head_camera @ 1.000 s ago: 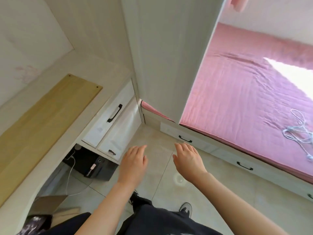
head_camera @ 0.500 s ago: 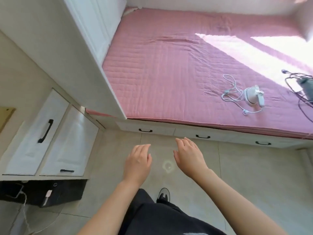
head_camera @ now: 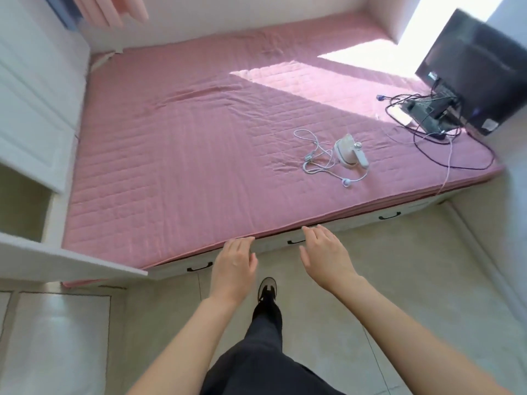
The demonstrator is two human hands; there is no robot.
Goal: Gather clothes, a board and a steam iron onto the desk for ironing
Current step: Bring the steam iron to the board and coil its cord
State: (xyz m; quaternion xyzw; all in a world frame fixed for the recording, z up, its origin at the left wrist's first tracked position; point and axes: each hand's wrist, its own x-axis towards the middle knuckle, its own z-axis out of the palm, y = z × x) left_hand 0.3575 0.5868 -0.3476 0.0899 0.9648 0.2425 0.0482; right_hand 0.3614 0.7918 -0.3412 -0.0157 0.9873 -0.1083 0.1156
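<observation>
A small white steam iron (head_camera: 351, 154) lies on the pink bed cover (head_camera: 176, 155), right of the middle, with its white cord (head_camera: 316, 158) coiled to its left. My left hand (head_camera: 234, 269) and my right hand (head_camera: 325, 256) hover side by side over the floor at the bed's near edge, both empty with fingers apart. The iron is well beyond them, up and to the right. Pink clothes (head_camera: 114, 10) hang at the top left. The board and the desk are out of view.
A black monitor (head_camera: 473, 67) with tangled dark cables (head_camera: 427, 115) stands on the bed's right end. A white wardrobe (head_camera: 31, 89) with an open door (head_camera: 65, 260) stands on the left. Drawers with black handles (head_camera: 199, 267) run under the bed. My leg and shoe (head_camera: 266, 289) are on the tiled floor.
My view has swung right, away from the desk and board, to the bed. The iron and monitor have come into view and closer. Both hands stay empty and open in front of me.
</observation>
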